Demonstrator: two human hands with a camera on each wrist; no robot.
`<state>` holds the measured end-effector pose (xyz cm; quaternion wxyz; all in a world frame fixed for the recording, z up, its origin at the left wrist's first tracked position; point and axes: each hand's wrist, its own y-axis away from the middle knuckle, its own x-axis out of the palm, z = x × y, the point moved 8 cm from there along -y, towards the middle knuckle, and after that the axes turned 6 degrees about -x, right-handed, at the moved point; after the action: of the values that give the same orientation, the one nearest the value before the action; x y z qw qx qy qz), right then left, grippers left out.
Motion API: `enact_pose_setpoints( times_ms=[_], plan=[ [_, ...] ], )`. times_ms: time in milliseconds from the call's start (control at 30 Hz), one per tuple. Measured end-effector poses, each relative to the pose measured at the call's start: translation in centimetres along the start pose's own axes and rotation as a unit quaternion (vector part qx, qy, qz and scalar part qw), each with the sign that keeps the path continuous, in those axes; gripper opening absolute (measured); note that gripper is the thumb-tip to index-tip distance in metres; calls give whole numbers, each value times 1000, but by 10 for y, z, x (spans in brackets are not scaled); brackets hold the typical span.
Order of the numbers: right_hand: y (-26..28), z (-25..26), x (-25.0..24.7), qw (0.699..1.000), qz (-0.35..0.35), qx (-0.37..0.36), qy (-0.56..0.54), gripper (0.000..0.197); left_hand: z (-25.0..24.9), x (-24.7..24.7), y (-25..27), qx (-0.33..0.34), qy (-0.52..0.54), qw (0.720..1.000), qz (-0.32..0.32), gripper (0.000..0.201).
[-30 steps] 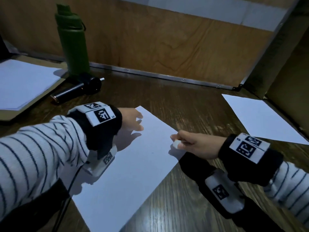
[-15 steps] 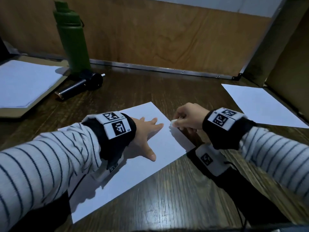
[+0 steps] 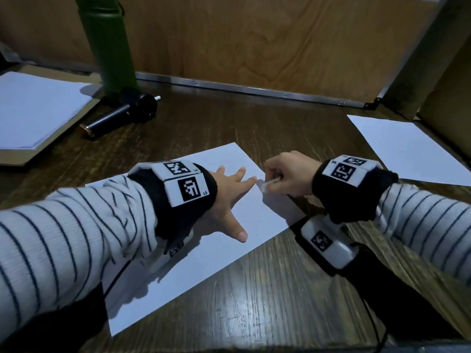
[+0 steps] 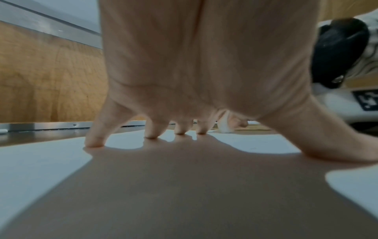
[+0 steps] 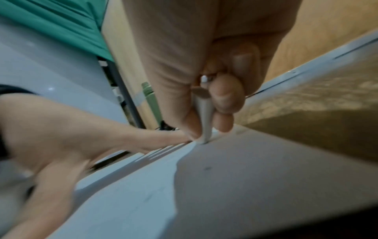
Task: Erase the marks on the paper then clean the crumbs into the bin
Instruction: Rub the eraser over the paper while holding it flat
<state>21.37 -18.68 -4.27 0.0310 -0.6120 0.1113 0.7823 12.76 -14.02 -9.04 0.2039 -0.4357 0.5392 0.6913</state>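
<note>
Green bottle (image 3: 107,44) top cut off by upper frame edge; faint marks (image 3: 256,234) on paper (image 3: 204,271) too small to read.

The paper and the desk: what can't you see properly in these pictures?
- Bin: in no view.
- Marks on the paper: only faint specks in the head view; the left hand covers part.
- Eraser: mostly hidden by the right hand pinching it.
- Green bottle: top cut off by the head view's edge.

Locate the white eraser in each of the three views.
Head: the eraser sits right of centre, pinched by the right hand, touching the paper.
Left wrist: eraser shows small, beyond the fingers.
Right wrist: eraser centre, upright.
Shared landmark: the left hand.
</note>
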Motion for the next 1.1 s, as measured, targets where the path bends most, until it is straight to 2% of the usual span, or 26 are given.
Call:
enact_pose_setpoints(
  times_ms=[67, 167, 233, 267, 300, 333, 367, 433, 500, 567, 600, 667, 733, 767, 833, 900, 933, 967, 1000, 1033, 1100],
  plan=[
    [5, 9, 3, 1000, 7, -27, -11, 15, -1, -1, 0, 3, 1, 1000, -3, 122],
    [17, 32, 21, 993, 70, -88, -20, 29, -1, -1, 0, 8, 16, 1000, -5, 121],
    [20, 25, 24, 992, 91, -58, -62, 24, 0, -2, 0, 13, 22, 1000, -9, 121],
    [20, 16, 20, 989, 72, -19, -131, 20, 1, -4, 1, 18, 28, 999, -14, 121],
    [19, 5, 14, 972, 33, 29, -230, 19, 4, -8, 3, 19, 38, 999, -21, 120],
    [21, -5, 7, 936, -19, 73, -343, 21, 10, -12, 5, 13, 52, 998, -28, 120],
    [24, -11, 3, 878, -64, 110, -462, 24, 18, -14, 8, -1, 63, 998, -28, 122],
    [31, -9, 10, 740, -98, 159, -646, 30, 37, -15, 16, -48, 48, 998, -15, 127],
    [36, 10, 29, 647, -62, 182, -738, 41, 56, -10, 22, -95, -5, 995, 14, 132],
    [38, 46, 53, 589, 20, 164, -791, 53, 68, 0, 22, -120, -36, 991, 50, 135],
    [38, 65, 64, 574, 54, 147, -804, 56, 72, 5, 21, -124, -41, 989, 63, 137],
    [39, 89, 82, 564, 89, 132, -810, 60, 75, 10, 18, -125, -46, 989, 66, 139],
    [38, 92, 89, 563, 89, 144, -809, 64, 75, 11, 17, -122, -42, 990, 57, 140],
    [36, 83, 88, 561, 64, 158, -810, 64, 76, 10, 17, -120, -40, 991, 51, 140],
    [32, 41, 78, 549, -62, 214, -805, 54, 76, 10, 17, -116, -35, 992, 45, 140],
    [41, -14, 59, 531, -237, 286, -762, 35, 76, 9, 18, -114, -36, 992, 44, 141],
    [48, -33, 49, 515, -302, 306, -741, 29, 75, 8, 19, -115, -39, 992, 44, 141],
    [52, -43, 43, 501, -333, 312, -735, 31, 74, 7, 20, -116, -39, 991, 45, 142],
    [51, -41, 42, 488, -320, 304, -752, 34, 73, 7, 20, -118, -37, 991, 45, 141],
    [47, -28, 44, 481, -270, 286, -784, 37, 73, 6, 20, -121, -36, 991, 45, 141],
    [40, 17, 59, 489, -128, 243, -828, 39, 72, 6, 21, -126, -38, 990, 46, 140]
  ],
)
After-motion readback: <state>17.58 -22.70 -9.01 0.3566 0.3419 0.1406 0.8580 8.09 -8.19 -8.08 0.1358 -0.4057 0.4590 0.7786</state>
